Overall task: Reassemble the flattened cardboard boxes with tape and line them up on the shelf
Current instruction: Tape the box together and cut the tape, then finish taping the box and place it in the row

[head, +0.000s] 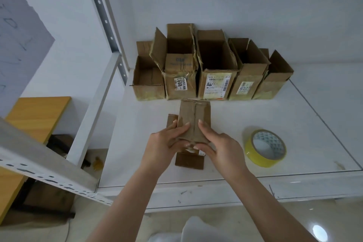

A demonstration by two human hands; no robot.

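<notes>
two hands (193,139) grip one small box (193,122); five open boxes (208,68) lined behind, one tape roll (265,148).

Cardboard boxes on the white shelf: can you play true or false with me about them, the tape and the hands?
1. Five open brown cardboard boxes stand in a row at the wall. True.
2. The yellow roll of tape sits inside a box. False: it lies on the white shelf.
3. Both hands, left and right, hold a small brown cardboard box. True.
4. The tape lies left of the hands. False: it lies right.
</notes>
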